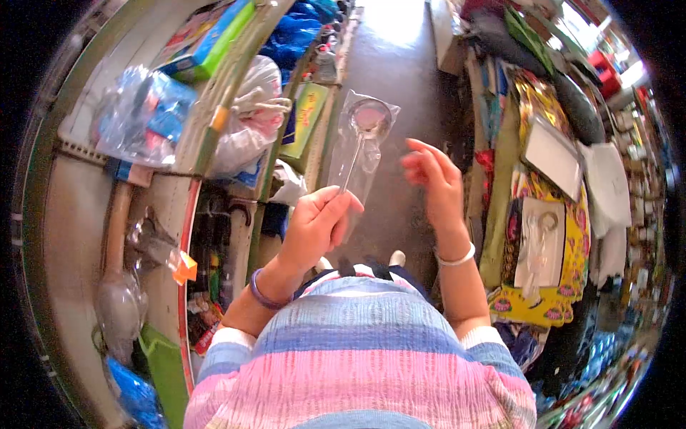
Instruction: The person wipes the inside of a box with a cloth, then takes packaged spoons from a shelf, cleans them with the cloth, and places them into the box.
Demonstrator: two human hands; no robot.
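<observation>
A metal ladle-like utensil (368, 118) in a clear plastic wrapper points up and away at the middle of the view. My left hand (318, 225) is closed round the lower end of its thin handle and wrapper. To the right of the utensil, my right hand (434, 179) is raised apart from it, slightly blurred, with its fingers spread and nothing in them.
Shelves on the left hold a clear plastic bag (143, 118), a white bag (254, 114) and a green-blue box (207, 43). On the right, a yellow patterned cloth (550, 300) bears a framed board (552, 157) and a wrapped item (537, 236). Grey floor (400, 86) lies between.
</observation>
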